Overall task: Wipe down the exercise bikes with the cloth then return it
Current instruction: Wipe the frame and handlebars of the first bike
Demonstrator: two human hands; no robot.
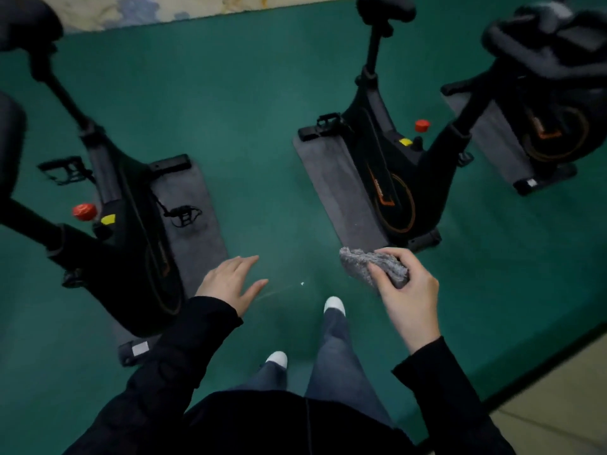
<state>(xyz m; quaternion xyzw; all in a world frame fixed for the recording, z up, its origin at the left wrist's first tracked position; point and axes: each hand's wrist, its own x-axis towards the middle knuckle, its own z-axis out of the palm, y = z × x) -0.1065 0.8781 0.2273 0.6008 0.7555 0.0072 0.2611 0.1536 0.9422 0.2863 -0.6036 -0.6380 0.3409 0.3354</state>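
Grey cloth (368,266), green floor (256,126)

Scene looked dim and flat, with teal cast. No clear source showed; light fell soft, without hard shadows. Faint dark smudge lay on floor (262,126) near white shoe tips (334,305). Left bike body (131,231) sank to near-solid black. Handlebars (542,37) top right smeared by blur. Floor border bowed at edges. Left hand (230,284), right hand (407,297) and cloth (371,266) read sharpest and brightest.
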